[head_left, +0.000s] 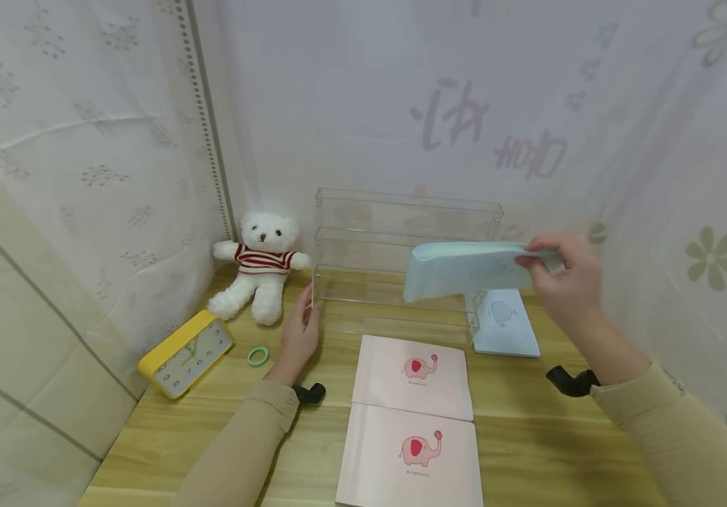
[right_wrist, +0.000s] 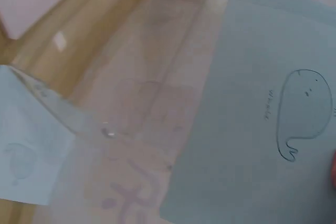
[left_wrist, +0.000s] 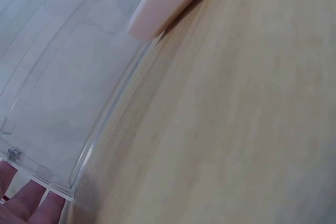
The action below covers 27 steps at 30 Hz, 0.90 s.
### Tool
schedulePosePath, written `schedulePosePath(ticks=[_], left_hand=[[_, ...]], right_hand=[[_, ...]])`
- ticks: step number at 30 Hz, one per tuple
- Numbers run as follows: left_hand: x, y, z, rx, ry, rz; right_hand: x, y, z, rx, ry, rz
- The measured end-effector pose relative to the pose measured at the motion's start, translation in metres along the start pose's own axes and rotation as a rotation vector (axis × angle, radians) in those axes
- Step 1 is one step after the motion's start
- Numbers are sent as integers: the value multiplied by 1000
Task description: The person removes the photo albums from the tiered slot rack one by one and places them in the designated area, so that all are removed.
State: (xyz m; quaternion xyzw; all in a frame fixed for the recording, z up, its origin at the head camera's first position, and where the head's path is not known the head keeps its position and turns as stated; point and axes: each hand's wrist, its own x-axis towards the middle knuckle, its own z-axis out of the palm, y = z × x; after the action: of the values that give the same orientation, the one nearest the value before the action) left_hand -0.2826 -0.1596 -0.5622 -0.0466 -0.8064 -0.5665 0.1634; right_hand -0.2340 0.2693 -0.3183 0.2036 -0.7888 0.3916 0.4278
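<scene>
My right hand (head_left: 569, 282) pinches a light blue notebook (head_left: 464, 273) by its right end, thumb in front. The notebook is held up before the right part of a clear acrylic tiered rack (head_left: 363, 285). A whale drawing shows on its cover (right_wrist: 231, 108) in the right wrist view. My left hand (head_left: 298, 341) grips the rack's left side near the bottom; its fingertips (left_wrist: 46, 208) lie against the outer side panel in the left wrist view. Another pale blue whale notebook (head_left: 505, 324) lies on the table by the rack's right end.
Two pink elephant notebooks (head_left: 410, 377) lie in front of the rack on the wooden table (head_left: 528, 451). To the left are a white teddy bear (head_left: 264, 264) in a striped shirt, a yellow clock (head_left: 188, 352) and a green ring (head_left: 257, 356). Patterned curtains (head_left: 369, 91) enclose the table.
</scene>
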Motion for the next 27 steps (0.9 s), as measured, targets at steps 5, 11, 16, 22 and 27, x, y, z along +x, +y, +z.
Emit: schedulePosePath(ticks=[5,11,16,22,27], left_hand=[[0,-2,0,2,-4,1],[1,-1,0,-10,-3,25],[2,-1,0,-8,-1,29],[1,-1,-1,-7,-7,20],[1,-2,0,-6,-8,35]], right_hand=[[-30,14,-19,-56,-150,86],[-54,32,-45,-94,-292,204],[-70,52,-70,-82,-391,231],[-84,71,-95,-139,-497,301],[-94,89,-109,-176,-556,328]])
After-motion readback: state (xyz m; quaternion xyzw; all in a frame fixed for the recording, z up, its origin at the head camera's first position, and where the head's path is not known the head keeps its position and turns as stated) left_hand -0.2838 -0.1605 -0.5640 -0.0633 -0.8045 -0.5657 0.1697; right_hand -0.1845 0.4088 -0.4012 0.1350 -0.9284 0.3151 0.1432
